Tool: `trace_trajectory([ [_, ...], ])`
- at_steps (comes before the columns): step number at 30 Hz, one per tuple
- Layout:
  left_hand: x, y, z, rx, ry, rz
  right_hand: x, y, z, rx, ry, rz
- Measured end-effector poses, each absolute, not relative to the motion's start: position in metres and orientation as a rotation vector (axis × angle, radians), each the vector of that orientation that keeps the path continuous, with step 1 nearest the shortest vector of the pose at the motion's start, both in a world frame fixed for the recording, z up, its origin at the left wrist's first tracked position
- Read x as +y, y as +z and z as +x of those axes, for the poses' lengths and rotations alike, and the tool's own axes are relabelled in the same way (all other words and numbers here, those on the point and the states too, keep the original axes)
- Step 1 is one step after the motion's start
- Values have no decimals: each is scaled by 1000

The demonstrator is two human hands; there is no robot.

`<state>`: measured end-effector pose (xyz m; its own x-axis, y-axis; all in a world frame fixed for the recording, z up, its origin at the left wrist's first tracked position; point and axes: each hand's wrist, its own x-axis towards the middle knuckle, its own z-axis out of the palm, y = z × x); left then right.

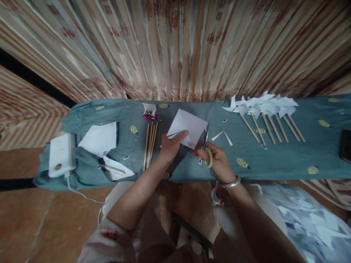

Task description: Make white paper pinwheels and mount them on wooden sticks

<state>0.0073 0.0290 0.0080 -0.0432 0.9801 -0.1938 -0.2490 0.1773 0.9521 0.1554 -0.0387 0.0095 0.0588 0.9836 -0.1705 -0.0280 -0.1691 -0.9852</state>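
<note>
My left hand (173, 143) is closed on a square sheet of white paper (189, 124), thumb lying on top, and holds it above the cloth. My right hand (216, 157) grips a pair of scissors (208, 155) with pale green handles. The blades point away from me, close beside the paper's right corner; whether they touch it I cannot tell. Just right of the scissors lies a thin V-shaped paper scrap (223, 136). Several wooden sticks (150, 144) lie left of my left hand, below a small red box (149, 111) of shiny metal pieces.
Finished paper pinwheels (263, 106) on sticks lie in a row at the right. White paper sheets (100, 138) and a white power strip (61, 155) with a cord are at the left. A bag of paper pieces (309, 219) sits lower right. Behind the table hangs a striped curtain (175, 51).
</note>
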Motion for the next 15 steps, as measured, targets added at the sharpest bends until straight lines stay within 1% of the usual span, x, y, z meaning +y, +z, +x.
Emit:
trace_trajectory([
  [8,45,10,-7,1215,1317,850,-61,13,157,-1242,1634,-1244],
  [15,40,9,-5,1199,1257,935,-61,14,151,-1218,1699,-1273],
])
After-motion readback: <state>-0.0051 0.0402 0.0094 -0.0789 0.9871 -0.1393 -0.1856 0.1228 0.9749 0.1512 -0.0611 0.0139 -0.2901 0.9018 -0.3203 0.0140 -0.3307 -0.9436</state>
